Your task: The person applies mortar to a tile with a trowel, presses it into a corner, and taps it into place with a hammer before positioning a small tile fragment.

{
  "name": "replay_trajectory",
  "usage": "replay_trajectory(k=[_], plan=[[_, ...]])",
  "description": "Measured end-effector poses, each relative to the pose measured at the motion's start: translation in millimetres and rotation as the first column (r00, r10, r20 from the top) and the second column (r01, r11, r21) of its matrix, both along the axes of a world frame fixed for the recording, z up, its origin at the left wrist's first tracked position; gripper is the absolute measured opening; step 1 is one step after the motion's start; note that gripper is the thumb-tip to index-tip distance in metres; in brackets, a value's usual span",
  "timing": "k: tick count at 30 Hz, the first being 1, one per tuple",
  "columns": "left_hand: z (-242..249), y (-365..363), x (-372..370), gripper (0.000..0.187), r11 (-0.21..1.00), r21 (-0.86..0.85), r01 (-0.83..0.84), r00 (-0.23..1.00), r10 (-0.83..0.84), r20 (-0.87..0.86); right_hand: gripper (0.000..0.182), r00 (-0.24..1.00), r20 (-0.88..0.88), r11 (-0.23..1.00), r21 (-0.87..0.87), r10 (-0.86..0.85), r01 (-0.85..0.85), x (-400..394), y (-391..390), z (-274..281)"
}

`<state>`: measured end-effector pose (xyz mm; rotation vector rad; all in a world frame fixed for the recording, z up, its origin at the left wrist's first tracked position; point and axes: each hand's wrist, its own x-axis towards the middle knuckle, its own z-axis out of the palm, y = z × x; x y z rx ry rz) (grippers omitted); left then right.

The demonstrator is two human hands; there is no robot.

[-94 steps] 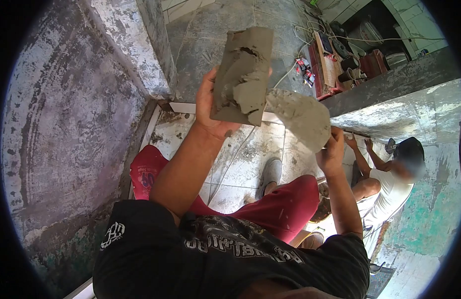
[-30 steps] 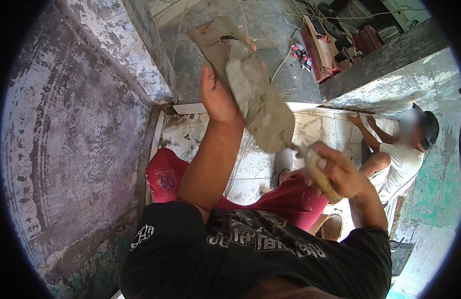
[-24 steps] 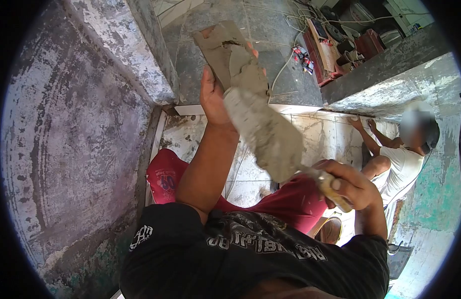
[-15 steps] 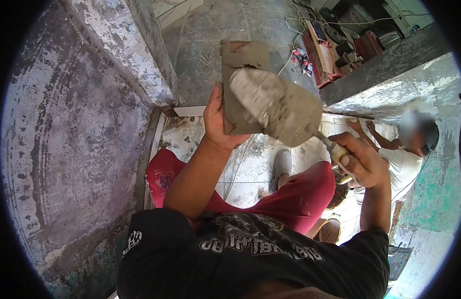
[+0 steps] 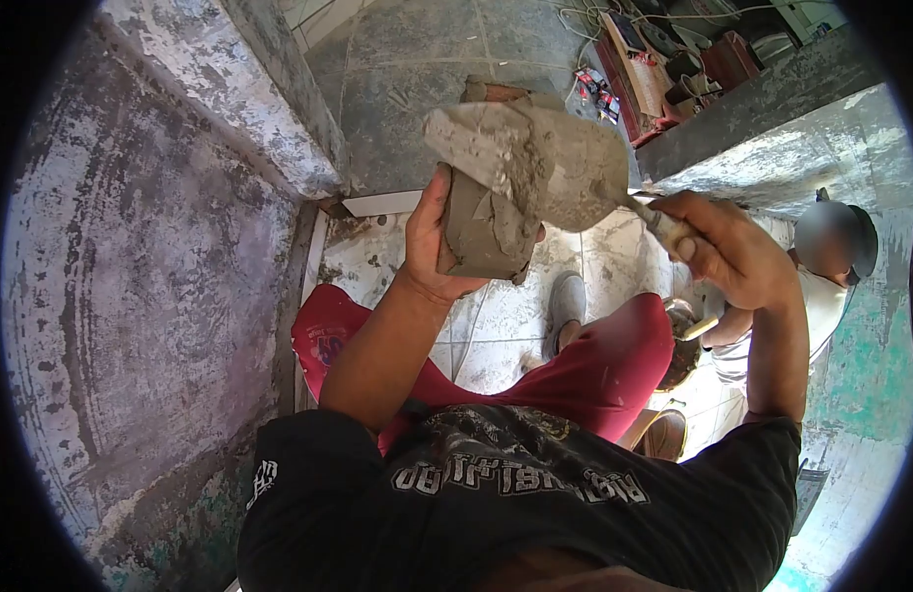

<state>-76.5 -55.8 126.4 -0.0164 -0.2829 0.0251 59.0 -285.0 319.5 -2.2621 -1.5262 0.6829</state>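
Head view: since half a second ago the trowel (image 5: 550,168) has swung flatter across the upper face of the tile piece (image 5: 486,222), and the right hand (image 5: 732,252) has risen, fist closed round the handle. Left hand (image 5: 432,242) grips the piece from below at chest height over the tiled floor (image 5: 496,326), fingers wrapped on its edge. Mortar covers most of the face but looks lumpy, so spreading seems partly done; setting the piece is left.
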Motion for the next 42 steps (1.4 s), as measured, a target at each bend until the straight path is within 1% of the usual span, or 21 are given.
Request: replay_trajectory(k=[2,3,5,7,8,11,13,16,17,20,21,24,25,27,28,30,33,35,38,39,42], plan=[[-4,-1,-2,0.066,0.991,-0.11,0.079,0.997,-0.079,-0.004,0.038,0.995,-0.056,0.996,-0.038,-0.085,0.083,1,0,5],[-1,-3,-2,0.067,0.995,-0.061,0.079,0.997,-0.08,-0.002,0.04,0.994,-0.07,0.996,0.008,-0.089,0.09,2,0,8],[7,-7,-3,0.069,0.996,0.036,0.076,0.997,-0.077,0.004,0.041,0.971,-0.183,0.978,0.11,-0.152,0.174,7,-5,9],[3,-12,-5,0.072,0.993,-0.052,0.105,0.994,-0.106,-0.027,0.043,0.942,-0.28,0.955,0.178,-0.183,0.239,11,-9,10],[1,-14,-5,0.073,0.989,-0.093,0.116,0.992,-0.12,-0.038,0.043,0.946,-0.27,0.956,0.181,-0.177,0.231,13,-10,11],[-2,-15,-6,0.075,0.984,-0.107,0.142,0.989,-0.146,-0.031,0.045,0.952,-0.259,0.963,0.17,-0.161,0.209,20,-12,11],[-5,-12,-7,0.076,0.989,-0.029,0.147,0.988,-0.149,-0.051,0.046,0.951,-0.27,0.972,0.134,-0.152,0.194,30,-12,13],[-9,-6,-11,0.078,0.984,0.068,0.164,0.986,-0.161,-0.051,0.048,0.812,-0.542,0.958,0.042,-0.218,0.285,45,-12,11],[-9,-4,-12,0.079,0.98,0.098,0.17,0.985,-0.167,-0.044,0.048,0.775,-0.604,0.947,0.097,-0.188,0.305,42,-8,6],[-11,-1,-16,0.079,0.977,0.088,0.195,0.98,-0.196,0.009,0.049,0.855,-0.518,0.975,0.168,-0.038,0.146,62,-12,-17],[-12,2,-16,0.081,0.964,0.184,0.19,0.979,-0.2,0.039,0.049,0.793,-0.6,0.958,0.151,-0.106,0.242,60,-12,-22],[-16,9,-20,0.08,0.961,0.167,0.219,0.975,-0.223,0.01,0.048,0.883,-0.447,0.898,0.317,-0.141,0.304,57,-9,-35],[-15,10,-20,0.079,0.961,0.161,0.226,0.973,-0.23,0.009,0.044,0.942,-0.306,0.873,0.41,-0.14,0.263,59,-9,-43],[-13,9,-20,0.078,0.959,0.145,0.242,0.97,-0.245,0.003,0.041,0.976,-0.155,0.893,0.402,-0.15,0.201,59,-11,-50],[-10,8,-18,0.078,0.958,0.137,0.251,0.966,-0.257,0.022,0.04,0.985,-0.081,0.904,0.392,-0.151,0.171,58,-11,-54],[-6,1,-14,0.077,0.958,0.115,0.263,0.961,-0.271,0.058,0.036,0.99,-0.026,0.859,0.495,-0.14,0.135,52,-5,-76],[3,-10,-12,0.076,0.951,0.061,0.303,0.95,-0.306,0.057,0.039,0.982,0.121,0.771,0.636,-0.146,0.036,49,9,-108],[4,-18,-7,0.075,0.94,0.007,0.34,0.935,-0.339,0.107,0.043,0.972,0.191,0.705,0.708,-0.137,-0.04,56,15,-126],[8,-26,-5,0.072,0.922,-0.067,0.382,0.919,-0.372,0.128,0.042,0.93,0.337,0.758,0.643,-0.148,-0.112,59,20,-134],[10,-27,-4,0.071,0.915,-0.091,0.392,0.916,-0.38,0.127,0.043,0.911,0.388,0.725,0.666,-0.137,-0.175,53,26,-129],[9,-27,-1,0.073,0.9,-0.066,0.431,0.899,-0.422,0.12,0.045,0.902,0.424,0.719,0.652,-0.079,-0.243,66,25,-149]])
